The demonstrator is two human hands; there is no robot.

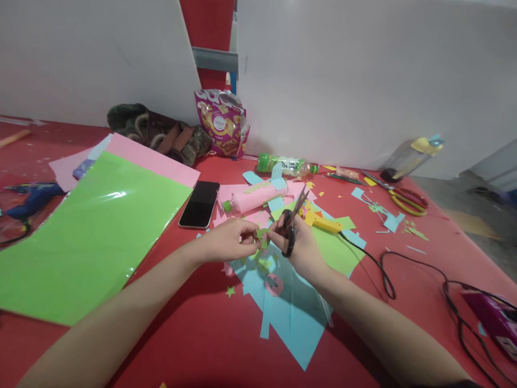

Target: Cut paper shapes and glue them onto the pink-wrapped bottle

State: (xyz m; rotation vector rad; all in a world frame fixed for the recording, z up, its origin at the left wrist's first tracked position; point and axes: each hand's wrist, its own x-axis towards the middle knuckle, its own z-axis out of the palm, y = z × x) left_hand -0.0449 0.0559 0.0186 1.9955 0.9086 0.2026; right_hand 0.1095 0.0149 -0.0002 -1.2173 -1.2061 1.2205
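My left hand [230, 240] is closed in a pinch on a small green paper piece [262, 236], held above the red table. My right hand [301, 245] touches the same piece with its fingertips and has black scissors [291, 223] hooked on its fingers, blades pointing up and away. Under both hands lie light blue paper sheets [291, 312] with green and pink scraps on them. A bottle wrapped in pink paper [258, 196] lies just beyond the hands.
A large green sheet [81, 231] over pink paper lies at left, a black phone [200, 203] beside it. A yellow glue gun [321, 221] with a black cord [383, 269], red-and-yellow scissors [406, 199], a snack bag [222, 121] and a green-capped bottle [285, 164] lie further back.
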